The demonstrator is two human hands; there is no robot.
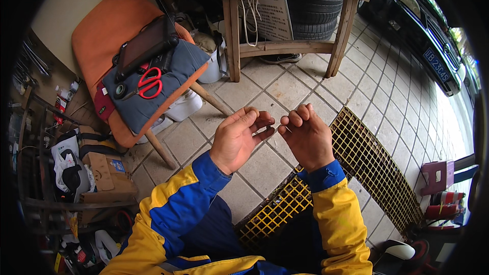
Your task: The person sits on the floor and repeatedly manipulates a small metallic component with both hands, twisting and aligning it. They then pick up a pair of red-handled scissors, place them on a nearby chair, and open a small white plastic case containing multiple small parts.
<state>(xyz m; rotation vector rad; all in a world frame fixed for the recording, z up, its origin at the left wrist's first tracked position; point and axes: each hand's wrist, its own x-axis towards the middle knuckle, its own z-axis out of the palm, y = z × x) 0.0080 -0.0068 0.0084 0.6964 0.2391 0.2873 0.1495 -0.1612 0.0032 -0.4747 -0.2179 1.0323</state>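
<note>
My left hand (235, 140) is raised above the tiled floor, its thumb laid against the index finger and the other fingers bent. A tiny dark spot shows near its fingertips, too small to name. Close beside it, a short gap away, my right hand (309, 137) is closed with its fingers curled in toward the thumb. Whatever either hand pinches, if anything, cannot be made out. Both forearms wear yellow and blue sleeves.
At left, an orange chair (102, 25) carries a grey cushion (178, 66), a black tablet-like device (145, 48) and red-handled scissors (150, 82). A wooden frame (285, 47) stands ahead before stacked tyres (316, 12). Yellow floor grating (377, 153) lies right; a dark car (423, 25) is beyond.
</note>
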